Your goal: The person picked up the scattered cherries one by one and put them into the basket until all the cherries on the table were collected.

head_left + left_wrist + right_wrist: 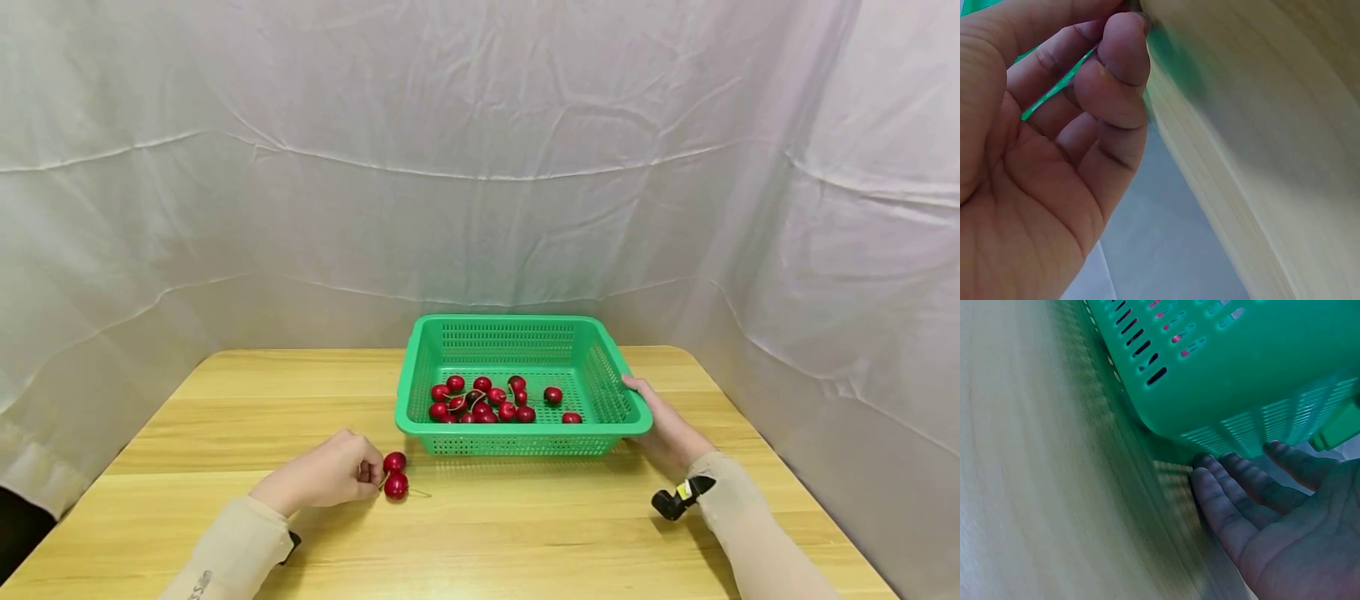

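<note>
My left hand [333, 471] is low over the table at the left, its fingers curled and the thumb against them, pinching a thin cherry stem. Two red cherries lie right beside the fingertips, the upper cherry [394, 462] almost touching the lower cherry [396, 487]. In the left wrist view the fingertips [1124, 47] are drawn together, and the cherries are hidden. My right hand [660, 421] holds the right end of a green plastic basket [517, 442], thumb at the rim. The right wrist view shows its long fingers [1222, 506] against the end wall, beneath the rim.
Several red cherries [482, 412] lie in the basket, mostly at its left side. The wooden table [487, 533] has rounded far corners. Pale cloth [480, 225] hangs behind and at both sides. A small black device [678, 497] sits on the right wrist.
</note>
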Motion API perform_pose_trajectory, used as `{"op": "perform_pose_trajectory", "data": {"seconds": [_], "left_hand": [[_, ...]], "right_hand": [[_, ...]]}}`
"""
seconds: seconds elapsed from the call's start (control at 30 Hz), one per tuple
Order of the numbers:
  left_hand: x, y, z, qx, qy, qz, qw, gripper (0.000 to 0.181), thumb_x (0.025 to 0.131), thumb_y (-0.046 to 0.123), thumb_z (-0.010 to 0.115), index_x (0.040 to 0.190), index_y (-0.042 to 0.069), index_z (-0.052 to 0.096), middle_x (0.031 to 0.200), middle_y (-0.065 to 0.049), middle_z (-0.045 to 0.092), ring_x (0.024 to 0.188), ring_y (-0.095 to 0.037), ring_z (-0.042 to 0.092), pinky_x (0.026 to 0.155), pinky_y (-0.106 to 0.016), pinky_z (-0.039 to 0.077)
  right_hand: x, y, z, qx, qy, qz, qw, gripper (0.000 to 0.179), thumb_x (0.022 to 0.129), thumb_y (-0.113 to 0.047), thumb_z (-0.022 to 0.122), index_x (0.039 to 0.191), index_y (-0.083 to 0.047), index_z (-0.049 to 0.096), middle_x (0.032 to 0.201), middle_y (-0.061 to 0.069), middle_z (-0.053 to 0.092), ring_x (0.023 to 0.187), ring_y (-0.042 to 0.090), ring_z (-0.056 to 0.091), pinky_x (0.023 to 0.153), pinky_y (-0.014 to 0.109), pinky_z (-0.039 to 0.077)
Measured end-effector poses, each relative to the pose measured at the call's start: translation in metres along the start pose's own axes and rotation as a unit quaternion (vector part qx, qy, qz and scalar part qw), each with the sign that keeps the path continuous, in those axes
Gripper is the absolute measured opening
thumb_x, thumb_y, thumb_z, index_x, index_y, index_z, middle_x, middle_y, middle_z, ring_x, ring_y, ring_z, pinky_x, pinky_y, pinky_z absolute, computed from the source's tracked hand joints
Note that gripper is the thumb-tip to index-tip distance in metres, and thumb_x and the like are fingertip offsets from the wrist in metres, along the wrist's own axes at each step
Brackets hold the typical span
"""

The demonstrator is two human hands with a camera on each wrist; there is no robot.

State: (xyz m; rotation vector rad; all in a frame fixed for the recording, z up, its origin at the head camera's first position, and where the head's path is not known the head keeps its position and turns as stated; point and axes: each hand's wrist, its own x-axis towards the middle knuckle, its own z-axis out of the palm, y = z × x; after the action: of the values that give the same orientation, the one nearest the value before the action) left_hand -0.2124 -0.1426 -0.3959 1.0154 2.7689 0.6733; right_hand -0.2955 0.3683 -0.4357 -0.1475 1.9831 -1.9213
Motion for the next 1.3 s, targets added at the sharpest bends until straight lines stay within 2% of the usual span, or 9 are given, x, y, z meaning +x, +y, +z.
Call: {"op": "perform_pose_trajectory", "data": {"seconds": [0.23,0.43,0.5,0.67,0.73,0.93,1.03,1.1,1.3], "left_hand": [[-0.003,0.000,-0.005,-0.008,0.008,0.006,0.9999,0.026,0.087,-0.001,0.081,0.074,0.018,0.068,0.070,0.014,0.063,0.063,0.005,0.050,0.058,-0.018,0.049],[-0.005,-0.001,-0.010,-0.010,0.010,-0.005,0.9999,0.025,0.089,-0.002,0.078,0.076,0.017,0.069,0.073,0.013,0.065,0.064,0.004,0.052,0.060,-0.019,0.051],[-0.005,-0.002,-0.011,-0.007,0.011,-0.009,0.9999,0.025,0.089,-0.001,0.078,0.076,0.017,0.069,0.073,0.013,0.065,0.064,0.004,0.052,0.060,-0.019,0.051],[-0.007,-0.003,-0.013,-0.011,0.004,-0.024,0.9997,0.023,0.093,0.001,0.076,0.080,0.018,0.067,0.069,0.013,0.059,0.061,0.003,0.048,0.058,-0.019,0.046],[-0.008,-0.003,-0.014,-0.015,0.003,-0.028,0.9995,0.021,0.095,0.002,0.075,0.081,0.016,0.067,0.068,0.012,0.059,0.061,0.002,0.048,0.057,-0.020,0.046],[-0.008,-0.001,-0.016,-0.016,0.006,-0.026,0.9995,0.022,0.094,0.001,0.075,0.081,0.016,0.067,0.070,0.011,0.063,0.061,0.002,0.051,0.056,-0.019,0.048],[-0.007,-0.001,-0.017,-0.015,0.010,-0.020,0.9996,0.024,0.092,-0.001,0.075,0.079,0.017,0.066,0.071,0.012,0.063,0.063,0.003,0.052,0.058,-0.020,0.049],[-0.007,-0.001,-0.018,-0.019,0.011,-0.018,0.9996,0.025,0.091,-0.002,0.075,0.078,0.017,0.067,0.072,0.012,0.064,0.064,0.003,0.053,0.059,-0.020,0.050],[-0.011,-0.005,-0.029,-0.030,0.015,-0.024,0.9992,0.022,0.090,-0.002,0.076,0.080,0.015,0.068,0.076,0.011,0.067,0.068,0.002,0.057,0.063,-0.021,0.054]], "right_hand": [[0.001,-0.001,-0.001,-0.008,-0.004,-0.005,0.9999,0.087,0.109,-0.070,0.031,0.174,-0.021,0.000,0.172,0.015,0.026,0.141,0.015,0.045,0.122,0.035,0.028],[0.000,0.001,0.000,-0.003,-0.003,-0.007,1.0000,0.085,0.109,-0.071,0.031,0.174,-0.025,0.000,0.174,0.014,0.024,0.144,0.016,0.042,0.130,0.045,0.019],[0.000,0.002,0.000,-0.005,-0.001,-0.009,0.9999,0.085,0.109,-0.070,0.031,0.174,-0.025,0.001,0.173,0.014,0.026,0.142,0.016,0.044,0.129,0.045,0.021],[0.001,0.003,0.000,-0.012,-0.001,-0.011,0.9999,0.084,0.109,-0.070,0.030,0.174,-0.024,0.001,0.169,0.016,0.029,0.138,0.017,0.047,0.119,0.035,0.031],[0.001,0.002,0.000,-0.009,-0.001,-0.010,0.9999,0.084,0.109,-0.070,0.030,0.174,-0.025,0.001,0.170,0.015,0.028,0.140,0.017,0.046,0.120,0.036,0.029],[0.000,0.004,0.000,-0.002,-0.001,-0.009,1.0000,0.085,0.108,-0.073,0.031,0.174,-0.029,-0.001,0.174,0.014,0.023,0.145,0.019,0.043,0.132,0.053,0.014],[-0.001,0.005,-0.001,-0.002,-0.001,-0.007,1.0000,0.086,0.107,-0.074,0.031,0.174,-0.031,-0.001,0.175,0.013,0.023,0.145,0.017,0.043,0.133,0.054,0.012],[-0.001,0.005,-0.001,-0.003,-0.001,-0.009,1.0000,0.085,0.108,-0.073,0.031,0.174,-0.030,-0.001,0.175,0.013,0.023,0.144,0.016,0.044,0.132,0.053,0.014],[0.000,0.004,-0.001,-0.015,0.007,-0.008,0.9998,0.084,0.109,-0.072,0.030,0.174,-0.028,-0.001,0.173,0.014,0.026,0.140,0.015,0.047,0.122,0.037,0.028]]}}
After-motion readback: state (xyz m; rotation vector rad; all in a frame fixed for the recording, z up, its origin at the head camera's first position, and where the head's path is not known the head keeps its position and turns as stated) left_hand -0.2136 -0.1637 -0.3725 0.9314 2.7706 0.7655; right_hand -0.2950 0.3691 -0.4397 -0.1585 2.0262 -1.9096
